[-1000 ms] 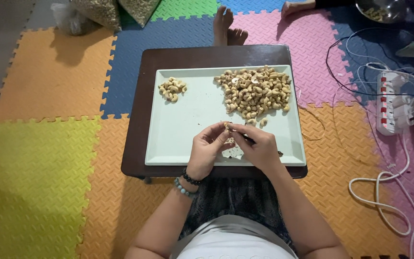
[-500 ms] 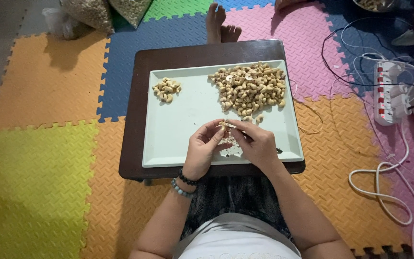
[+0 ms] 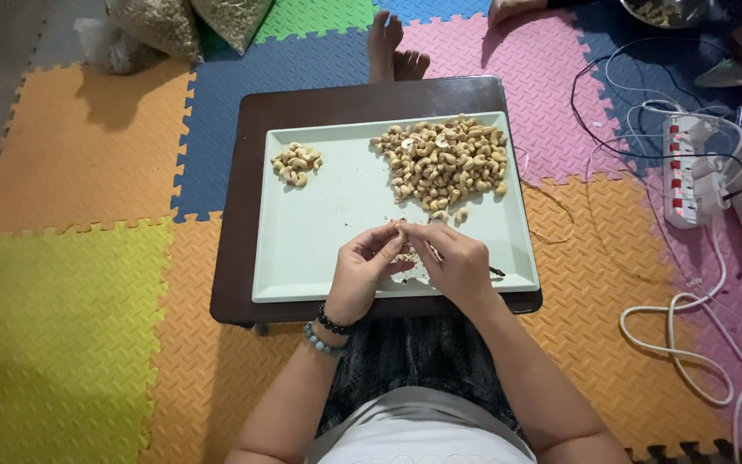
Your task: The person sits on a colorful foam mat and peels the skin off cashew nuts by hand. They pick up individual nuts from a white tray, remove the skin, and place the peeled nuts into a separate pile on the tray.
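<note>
from the head view: pinching a single cashew point(image 3: 399, 228) between the fingertips of the left hand point(image 3: 364, 273) and right hand point(image 3: 457, 262), both closing on it over the near part of the pale tray point(image 3: 319, 249). sitting on a dark low table point(image 3: 242, 215), with a big cashew pile point(image 3: 444, 161) far right and a small cashew heap point(image 3: 296, 163) far left.

Bare forearms, two bead bracelets point(image 3: 328, 331) on the left wrist, one black, one pale blue; whitish top.
</note>
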